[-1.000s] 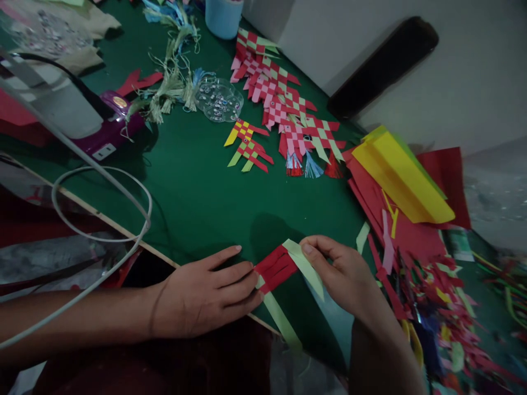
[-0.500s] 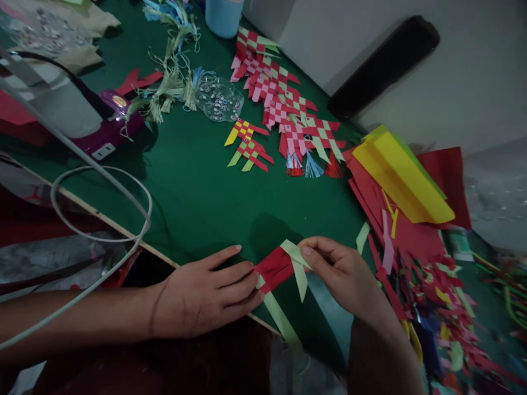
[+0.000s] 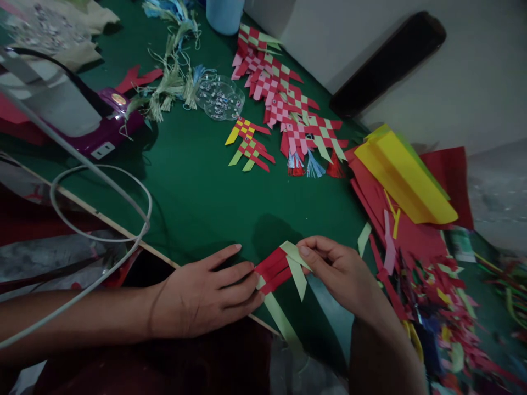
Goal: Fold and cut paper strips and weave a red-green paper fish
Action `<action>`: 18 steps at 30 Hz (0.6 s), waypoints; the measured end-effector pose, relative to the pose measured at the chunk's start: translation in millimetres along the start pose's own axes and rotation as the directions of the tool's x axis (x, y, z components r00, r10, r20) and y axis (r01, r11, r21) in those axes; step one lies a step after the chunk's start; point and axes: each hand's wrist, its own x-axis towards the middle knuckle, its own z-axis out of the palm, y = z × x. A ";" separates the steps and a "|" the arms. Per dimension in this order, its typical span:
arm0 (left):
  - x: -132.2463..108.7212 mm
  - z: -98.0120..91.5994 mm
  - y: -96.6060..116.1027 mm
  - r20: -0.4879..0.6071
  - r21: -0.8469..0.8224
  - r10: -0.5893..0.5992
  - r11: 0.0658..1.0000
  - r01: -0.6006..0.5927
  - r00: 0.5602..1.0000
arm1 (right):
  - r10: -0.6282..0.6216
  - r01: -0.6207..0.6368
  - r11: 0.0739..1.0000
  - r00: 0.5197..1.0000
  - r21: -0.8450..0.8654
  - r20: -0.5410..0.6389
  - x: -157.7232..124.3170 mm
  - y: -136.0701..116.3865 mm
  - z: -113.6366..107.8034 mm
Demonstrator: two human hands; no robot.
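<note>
Near the table's front edge lies a red woven paper piece (image 3: 274,270) with slits along it. A pale green paper strip (image 3: 297,277) is folded at its right end. Another pale green strip (image 3: 284,323) hangs from its left end, past the table edge. My left hand (image 3: 209,293) lies flat with fingers stretched out, fingertips touching the left end of the red piece. At the other end, the thumb and fingers of my right hand (image 3: 335,274) pinch the folded green strip. The fingertips behind the strip are partly hidden.
Woven paper fish (image 3: 284,101) lie in an overlapping row at the back, by a clear dish (image 3: 220,97) of small eyes. Pale tassels (image 3: 164,90) and a purple device (image 3: 102,123) with a white cable (image 3: 148,214) are leftward. Yellow paper (image 3: 405,175) and scraps (image 3: 448,307) lie right.
My right hand stays pinched on the green strip and has barely shifted; the strip's fold sits slightly differently. My left hand stays in place. The view has tilted a little.
</note>
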 end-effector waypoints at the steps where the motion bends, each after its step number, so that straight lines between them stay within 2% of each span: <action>1: -0.2 0.0 0.2 -0.005 0.002 -0.004 1.000 0.004 1.000 | 0.007 -0.007 1.000 1.000 0.001 0.000 0.2 1.0 0.2; 11: -2.5 -2.5 1.5 0.022 0.065 -0.007 0.998 0.005 1.000 | -0.034 0.035 0.999 0.999 -0.028 0.037 -4.7 -4.9 1.1; 16: -3.0 -4.9 1.5 0.036 0.081 -0.010 0.997 0.007 0.999 | -0.039 0.034 0.992 0.998 -0.119 -0.041 -3.8 -5.4 -7.2; 18: -2.7 -4.8 1.7 0.036 0.085 -0.017 0.996 0.014 0.999 | -0.079 0.047 0.972 0.988 -0.229 -0.134 -1.4 0.0 -11.7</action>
